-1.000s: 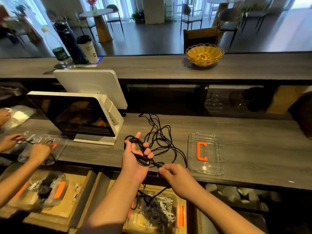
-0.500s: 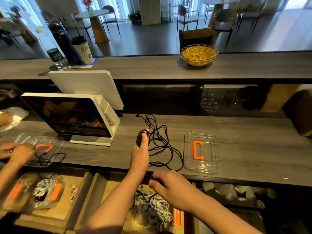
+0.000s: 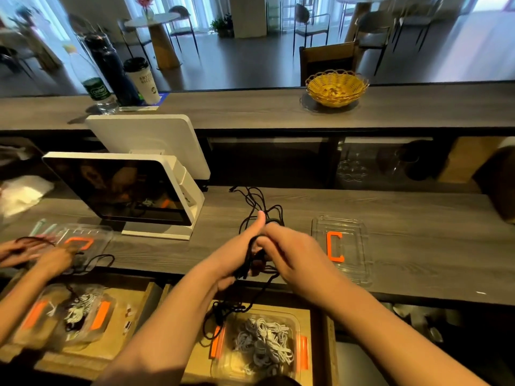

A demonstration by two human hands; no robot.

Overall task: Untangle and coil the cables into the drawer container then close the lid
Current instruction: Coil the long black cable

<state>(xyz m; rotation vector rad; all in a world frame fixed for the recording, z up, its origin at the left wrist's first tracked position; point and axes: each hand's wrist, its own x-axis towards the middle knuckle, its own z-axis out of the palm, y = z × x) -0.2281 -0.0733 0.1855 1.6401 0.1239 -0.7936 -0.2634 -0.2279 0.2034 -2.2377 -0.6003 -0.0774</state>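
Bench (image 3: 418,218) carries loose black cable (image 3: 257,201), long axis running away from us. Container (image 3: 289,316) sits in open drawer just below our hands; lid (image 3: 359,263) right of them. Left hand (image 3: 237,254) grips bundle, thumb up; right hand (image 3: 292,252) fingers curl round strand, nearer lid.

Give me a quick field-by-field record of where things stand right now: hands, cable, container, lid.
left hand: thumb up, grips a bundle of the black cable
right hand: against the left, fingers on the same cable; exact grip hidden
cable: partly gathered between the hands; loose loops on the counter behind, a strand hanging toward the drawer
container: clear, orange latches, open in the drawer, holds white cables
lid: off, lying on the counter right of the hands
task state: coiling under way, lid not closed
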